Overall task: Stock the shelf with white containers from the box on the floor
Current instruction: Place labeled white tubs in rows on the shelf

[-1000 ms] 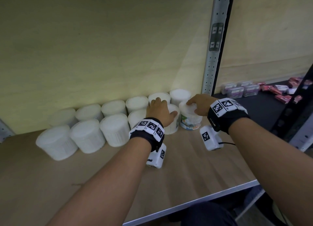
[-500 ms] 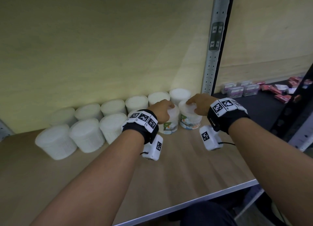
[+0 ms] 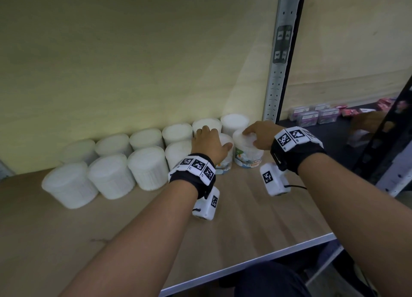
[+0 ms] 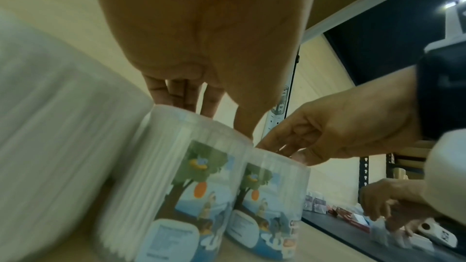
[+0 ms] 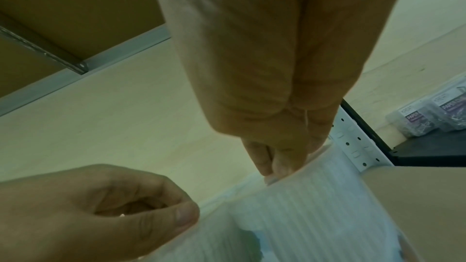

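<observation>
Two white containers with cartoon labels stand side by side at the right end of the front row on the wooden shelf point(image 3: 245, 212). My left hand point(image 3: 208, 140) grips the left container point(image 3: 225, 166) from above, fingers over its far rim and thumb on the lid; the left wrist view shows its label point(image 4: 191, 190) facing forward. My right hand point(image 3: 259, 133) holds the right container point(image 3: 248, 157) by its lid, fingertips curled onto the rim point(image 5: 277, 166). The two containers touch each other.
Two rows of plain white containers point(image 3: 147, 165) fill the back of the shelf to the left. A perforated metal upright point(image 3: 276, 78) bounds the bay on the right. Beyond it, a dark shelf holds small boxes point(image 3: 312, 116), with another person's hand point(image 3: 367, 120) there.
My left hand twisted on its container and came back, so the container's label now faces forward. The right hand stayed on its container. Another person's hand appeared on the dark shelf.
</observation>
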Motion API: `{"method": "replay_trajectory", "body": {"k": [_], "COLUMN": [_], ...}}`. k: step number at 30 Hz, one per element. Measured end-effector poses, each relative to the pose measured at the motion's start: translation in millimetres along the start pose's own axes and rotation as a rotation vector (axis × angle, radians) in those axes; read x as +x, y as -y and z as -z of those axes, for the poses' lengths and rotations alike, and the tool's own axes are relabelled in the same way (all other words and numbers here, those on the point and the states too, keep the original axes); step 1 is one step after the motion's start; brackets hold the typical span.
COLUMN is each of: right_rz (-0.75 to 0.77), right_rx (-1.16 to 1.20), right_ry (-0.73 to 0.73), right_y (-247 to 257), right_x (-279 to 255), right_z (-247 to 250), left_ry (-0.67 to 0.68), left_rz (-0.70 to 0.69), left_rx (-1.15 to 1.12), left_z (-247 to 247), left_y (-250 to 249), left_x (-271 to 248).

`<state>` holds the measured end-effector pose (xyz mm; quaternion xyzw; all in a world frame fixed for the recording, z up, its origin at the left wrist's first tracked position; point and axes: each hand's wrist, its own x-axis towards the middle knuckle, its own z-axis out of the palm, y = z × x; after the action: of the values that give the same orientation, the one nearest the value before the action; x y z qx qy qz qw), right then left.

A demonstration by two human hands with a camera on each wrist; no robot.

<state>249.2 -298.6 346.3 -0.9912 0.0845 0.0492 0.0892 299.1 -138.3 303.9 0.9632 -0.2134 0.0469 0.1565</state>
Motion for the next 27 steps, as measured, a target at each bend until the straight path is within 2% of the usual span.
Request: {"method": "replay_trajectory", "body": {"k": [10,15,20,27], "right_rz": [0.005,0.006,0.013,0.020], "right_rx": [-0.014,-0.025,-0.018,-0.007], "right_ry": [-0.005,0.010,0.014,0.010], "right_y": [-0.9,-0.5,-2.8,-2.9], "right_x": [1.9,3.7,4.5,4.9], "right_z": [-1.6,-1.5,-1.6,-1.7], "left_ry": [0.276,0.334,0.201,0.117], "left_rz": [-0.102,-0.127,-0.101,-0.040], "left_rx": [-0.074,-0.133,-0.172,-0.189], "left_z": [23.8,33.0,21.1,10.3], "left_y": [4.0,4.8,5.7,6.0], "left_x": [4.6,0.4,-1.9,-0.1]}}
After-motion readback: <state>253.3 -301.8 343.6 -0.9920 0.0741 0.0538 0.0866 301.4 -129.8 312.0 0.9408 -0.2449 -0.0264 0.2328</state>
